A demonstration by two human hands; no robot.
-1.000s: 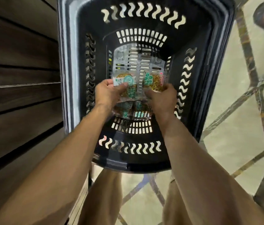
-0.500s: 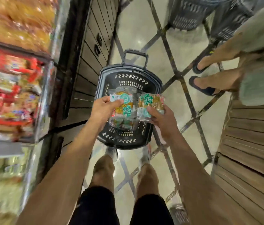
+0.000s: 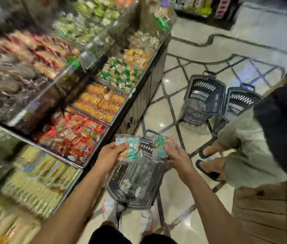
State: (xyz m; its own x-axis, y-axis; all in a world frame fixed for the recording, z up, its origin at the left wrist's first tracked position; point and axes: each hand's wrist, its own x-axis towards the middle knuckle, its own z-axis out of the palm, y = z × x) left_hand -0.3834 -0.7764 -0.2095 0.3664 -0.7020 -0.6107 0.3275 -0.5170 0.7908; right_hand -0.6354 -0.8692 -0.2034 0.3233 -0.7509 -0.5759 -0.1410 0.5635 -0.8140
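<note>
A view from the person's head looks down a shop aisle, much of it blurred. The left hand [image 3: 111,154] holds a clear plastic snack packet with a green and white label [image 3: 128,147], thumb on top and fingers curled beneath it. The right hand [image 3: 179,160] has its grip closed on a second clear packet with green print [image 3: 162,144]. Both packets are in the air, near each other but apart, above a black slotted plastic shopping basket [image 3: 132,206] that stands on the pale tiled floor [image 3: 174,191] in front of the person's feet. More clear packets [image 3: 130,187] lie in the basket's bottom. To the left stands a dark display bench [image 3: 144,103] with bins of wrapped snacks in red, orange and green. Two more black baskets [image 3: 202,97] stand side by side farther along the aisle. At the right stands another person in a grey-green garment [image 3: 245,147], in dark sandals [image 3: 208,170].
</note>
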